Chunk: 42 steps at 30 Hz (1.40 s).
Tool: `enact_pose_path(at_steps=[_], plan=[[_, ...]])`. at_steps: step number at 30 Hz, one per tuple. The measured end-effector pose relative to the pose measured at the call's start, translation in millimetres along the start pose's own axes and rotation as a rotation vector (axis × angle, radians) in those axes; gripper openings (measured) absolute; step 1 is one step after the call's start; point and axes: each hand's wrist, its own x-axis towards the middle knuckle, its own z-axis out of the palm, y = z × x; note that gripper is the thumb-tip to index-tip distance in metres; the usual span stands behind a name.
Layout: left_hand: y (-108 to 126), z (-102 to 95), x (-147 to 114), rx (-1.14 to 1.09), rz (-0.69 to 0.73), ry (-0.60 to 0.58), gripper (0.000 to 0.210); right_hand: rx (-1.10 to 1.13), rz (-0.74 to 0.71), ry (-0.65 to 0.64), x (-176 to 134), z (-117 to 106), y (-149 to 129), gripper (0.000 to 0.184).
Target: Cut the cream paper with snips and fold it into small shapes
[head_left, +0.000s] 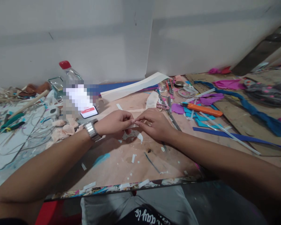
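Note:
My left hand (115,122), with a metal watch (92,129) on its wrist, pinches a small white strip (131,126) between thumb and forefinger. Fingertip to fingertip with it, my right hand (155,125) is closed on the same strip's other end. Most of the strip is covered by the fingers, so its exact kind is unclear. Both hands are just above the stained wooden tabletop (121,162). A cream, rounded piece (152,100) lies just beyond my right hand. White scraps (133,158) are scattered closer to the front edge.
A lit phone (89,112) leans near a red-capped bottle (72,73) at back left. On the right lie an orange utility knife (202,109), a blue strip (241,136) and a thin white stick (229,134). Green-handled pliers (12,121) are far left. A wall stands behind.

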Motion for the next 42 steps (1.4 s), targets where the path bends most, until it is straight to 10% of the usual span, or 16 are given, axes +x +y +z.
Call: enact_pose_path(at_steps=[42], plan=[[1.2, 15.8, 0.0, 0.625, 0.285, 0.336, 0.032, 0.006, 0.072, -0.05, -0.4, 0.0, -1.0, 0.015]])
